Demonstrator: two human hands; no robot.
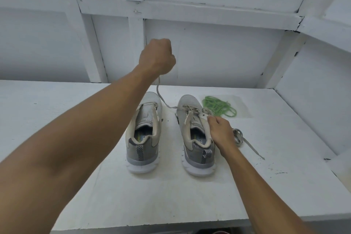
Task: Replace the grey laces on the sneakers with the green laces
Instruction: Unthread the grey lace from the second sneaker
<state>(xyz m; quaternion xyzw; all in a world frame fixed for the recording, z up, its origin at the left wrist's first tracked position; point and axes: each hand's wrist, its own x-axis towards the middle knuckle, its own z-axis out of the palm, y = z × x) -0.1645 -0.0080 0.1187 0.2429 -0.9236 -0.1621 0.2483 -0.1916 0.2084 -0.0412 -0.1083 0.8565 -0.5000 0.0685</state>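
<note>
Two grey mesh sneakers (150, 100) stand on our white painted bench (284, 129), white board walls (209, 53) behind. Our left hand (157, 57) clenches one flat grey lace (161, 99) at twelve o'clock. Our right hand (221, 131) grips the right sneaker (188, 100). One green lace tangle (218, 108) lies at one o'clock.

Your left hand (156, 56) raised, gripping a grey lace (161, 99) from the right sneaker (196, 133), your right hand (221, 131) pinching its eyelet edge, green laces (219, 108) far right
</note>
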